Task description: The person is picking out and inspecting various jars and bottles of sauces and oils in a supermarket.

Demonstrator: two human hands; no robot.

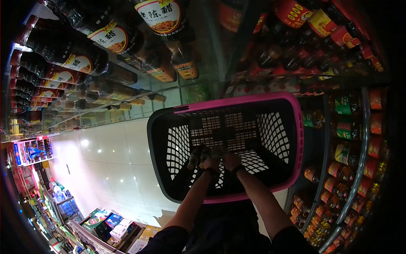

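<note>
A black shopping basket with a pink rim is open below me, its mesh walls and bottom showing. Both my hands reach down into it. My left hand is closed around a dark bottle near the basket's left half. Just left of that, another dark bottle leans close by. My right hand is beside the left one, its fingers curled. Whatever those fingers hold is lost in the shadow. Dark bands circle both wrists.
Dark vinegar bottles line glass shelves above and at left. Bottles with red labels fill the upper right shelf. Oil bottles stand in racks at right. Pale floor tiles extend leftward to boxes at lower left.
</note>
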